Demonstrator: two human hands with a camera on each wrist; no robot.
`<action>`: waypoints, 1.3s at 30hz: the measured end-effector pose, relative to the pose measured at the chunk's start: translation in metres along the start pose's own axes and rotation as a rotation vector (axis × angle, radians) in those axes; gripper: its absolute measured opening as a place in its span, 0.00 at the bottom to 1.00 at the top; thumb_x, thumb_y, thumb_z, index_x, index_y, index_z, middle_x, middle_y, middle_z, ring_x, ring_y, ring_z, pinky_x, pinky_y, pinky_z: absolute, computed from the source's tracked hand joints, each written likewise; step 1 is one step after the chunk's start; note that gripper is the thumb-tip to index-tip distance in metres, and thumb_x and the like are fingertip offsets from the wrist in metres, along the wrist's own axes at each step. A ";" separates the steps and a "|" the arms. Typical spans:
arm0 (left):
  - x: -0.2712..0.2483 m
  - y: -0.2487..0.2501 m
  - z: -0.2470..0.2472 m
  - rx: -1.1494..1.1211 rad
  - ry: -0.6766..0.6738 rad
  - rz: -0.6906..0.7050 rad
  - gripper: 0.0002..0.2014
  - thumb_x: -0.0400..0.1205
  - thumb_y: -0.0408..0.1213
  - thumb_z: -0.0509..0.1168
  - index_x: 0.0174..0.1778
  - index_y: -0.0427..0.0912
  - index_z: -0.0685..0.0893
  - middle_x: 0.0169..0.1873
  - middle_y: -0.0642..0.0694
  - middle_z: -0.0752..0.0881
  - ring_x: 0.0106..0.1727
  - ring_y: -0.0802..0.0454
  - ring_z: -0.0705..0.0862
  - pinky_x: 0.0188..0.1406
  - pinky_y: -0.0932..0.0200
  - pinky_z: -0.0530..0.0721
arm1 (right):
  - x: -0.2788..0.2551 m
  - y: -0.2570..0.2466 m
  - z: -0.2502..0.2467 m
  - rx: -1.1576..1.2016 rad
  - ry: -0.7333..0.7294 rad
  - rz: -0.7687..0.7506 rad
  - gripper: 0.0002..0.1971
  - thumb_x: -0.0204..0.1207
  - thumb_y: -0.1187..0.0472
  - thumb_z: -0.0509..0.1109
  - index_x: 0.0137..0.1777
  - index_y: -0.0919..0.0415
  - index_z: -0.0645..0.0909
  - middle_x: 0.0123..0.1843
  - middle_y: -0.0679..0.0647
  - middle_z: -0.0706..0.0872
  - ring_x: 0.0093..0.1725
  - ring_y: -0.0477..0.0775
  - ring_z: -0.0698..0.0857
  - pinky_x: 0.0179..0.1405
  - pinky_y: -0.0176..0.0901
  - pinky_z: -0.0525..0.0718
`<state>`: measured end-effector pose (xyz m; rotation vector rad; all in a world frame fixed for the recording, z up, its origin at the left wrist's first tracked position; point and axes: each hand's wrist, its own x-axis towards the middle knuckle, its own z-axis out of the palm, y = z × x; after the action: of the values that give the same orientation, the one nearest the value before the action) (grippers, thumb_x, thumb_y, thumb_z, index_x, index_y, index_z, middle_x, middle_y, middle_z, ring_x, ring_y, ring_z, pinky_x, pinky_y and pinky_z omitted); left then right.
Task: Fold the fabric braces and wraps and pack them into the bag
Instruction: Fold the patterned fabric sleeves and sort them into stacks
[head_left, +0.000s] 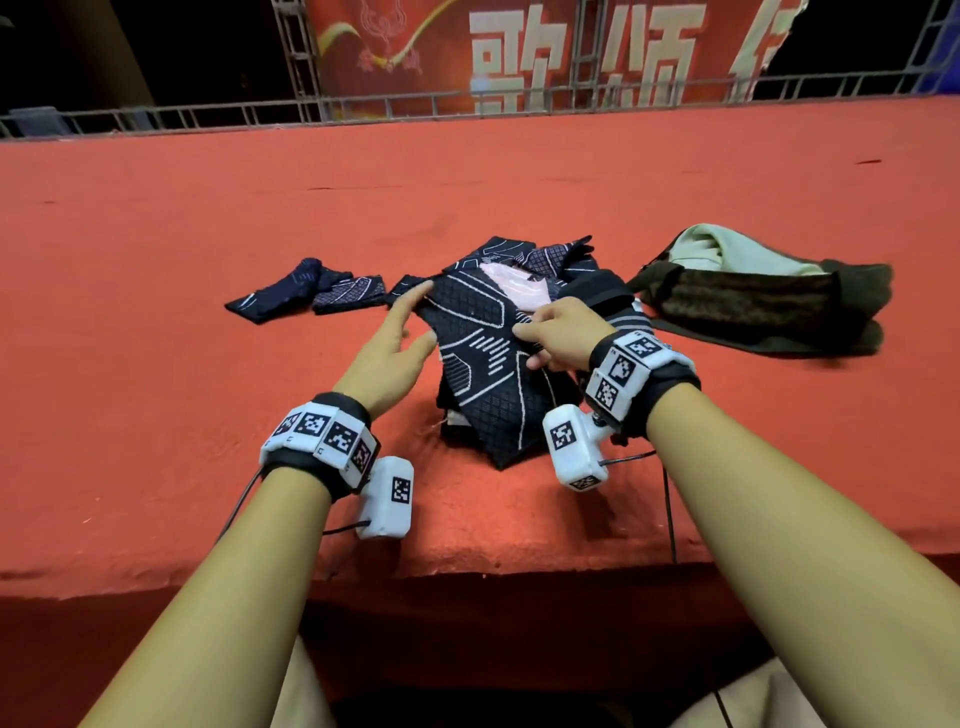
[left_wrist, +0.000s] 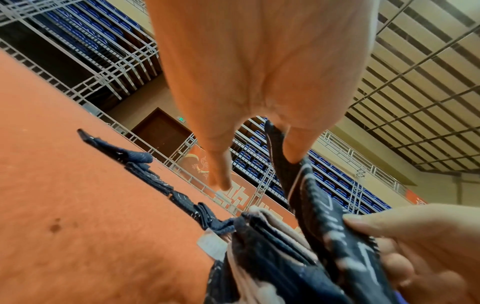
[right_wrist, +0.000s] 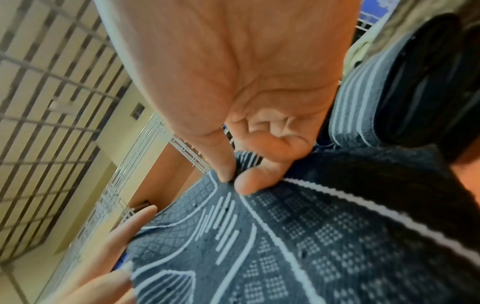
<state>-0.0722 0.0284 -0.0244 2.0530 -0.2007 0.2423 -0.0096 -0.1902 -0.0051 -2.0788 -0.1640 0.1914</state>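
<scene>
On the red felt-covered ledge (head_left: 156, 312), the dark navy knitted brace with white line pattern (head_left: 478, 332) lies on top of a stack of similar pieces. My right hand (head_left: 558, 332) pinches its right edge between thumb and forefinger. My left hand (head_left: 389, 343) is uncurled, fingers straight against the left edge. The dark brown mesh bag (head_left: 753, 301) sits to the right, mouth agape. Risk: lifting on one pinch alone may drag the lower layers, or the stack may slide off the near edge.

An indoor arena: tiered blue seats (left_wrist: 259, 156), metal railings (head_left: 208, 117), red carpeted stage (head_left: 156, 260), banner (head_left: 519, 52).
</scene>
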 end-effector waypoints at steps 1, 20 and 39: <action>-0.001 0.003 0.003 -0.087 -0.061 -0.044 0.23 0.90 0.39 0.56 0.75 0.73 0.65 0.67 0.46 0.83 0.57 0.51 0.86 0.63 0.47 0.86 | -0.002 0.000 0.000 0.047 0.004 0.015 0.15 0.84 0.60 0.69 0.36 0.57 0.71 0.31 0.57 0.77 0.22 0.45 0.85 0.14 0.32 0.69; 0.006 -0.013 0.022 -0.038 0.011 -0.162 0.19 0.80 0.20 0.67 0.64 0.41 0.85 0.57 0.40 0.89 0.56 0.47 0.86 0.64 0.47 0.86 | -0.016 0.020 0.006 0.095 0.083 -0.069 0.22 0.74 0.73 0.75 0.66 0.56 0.81 0.53 0.52 0.84 0.19 0.48 0.84 0.16 0.31 0.73; 0.012 -0.009 0.001 0.101 0.220 0.021 0.11 0.71 0.41 0.77 0.49 0.49 0.93 0.37 0.47 0.84 0.33 0.56 0.75 0.40 0.59 0.75 | -0.019 0.011 -0.011 -0.096 0.227 -0.328 0.10 0.72 0.53 0.81 0.51 0.54 0.91 0.41 0.48 0.89 0.40 0.43 0.83 0.43 0.35 0.78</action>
<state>-0.0586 0.0317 -0.0294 2.1066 -0.0751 0.4973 -0.0258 -0.2085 -0.0081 -2.1158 -0.3775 -0.2548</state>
